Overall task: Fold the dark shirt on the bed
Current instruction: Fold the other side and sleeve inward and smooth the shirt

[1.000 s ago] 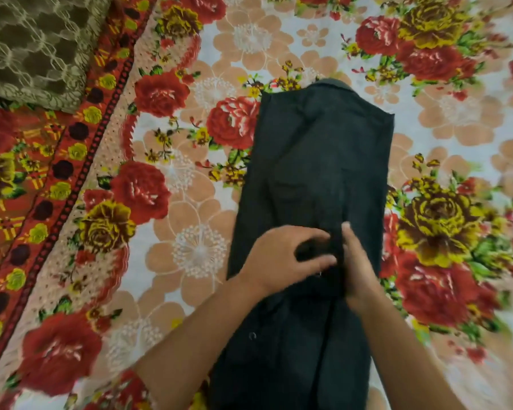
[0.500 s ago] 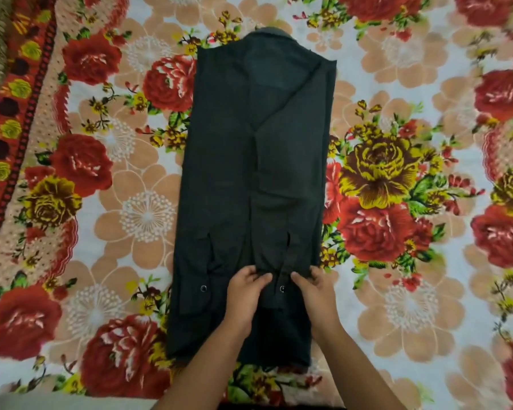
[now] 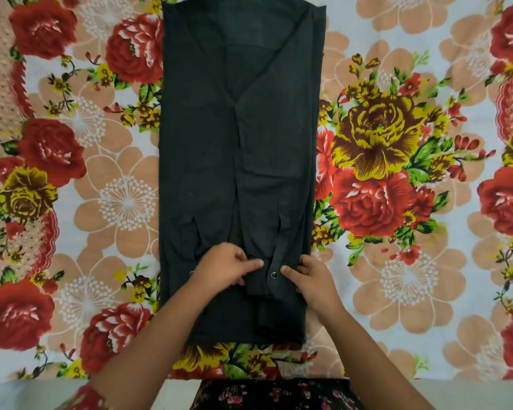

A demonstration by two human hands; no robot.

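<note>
The dark shirt (image 3: pixel 237 143) lies flat on the bed as a long narrow strip, its sides and sleeves folded inward, collar end away from me. Both sleeve cuffs lie near its lower part, each with a small metal snap. My left hand (image 3: pixel 222 269) pinches the cloth at the left cuff with thumb and fingers curled. My right hand (image 3: pixel 311 279) pinches the right cuff, its thumb beside the snap (image 3: pixel 274 275). The two hands sit close together, a little above the shirt's near hem.
A floral bedsheet (image 3: pixel 397 173) with red, yellow and peach flowers covers the bed around the shirt. The bed's near edge (image 3: pixel 27 392) runs along the bottom. My patterned clothing (image 3: pixel 279 395) shows at the bottom centre.
My hands have slid down the shirt from its middle to the cuffs near the hem. The view has shifted left, so the shirt now lies centred and the olive cloth is out of sight.
</note>
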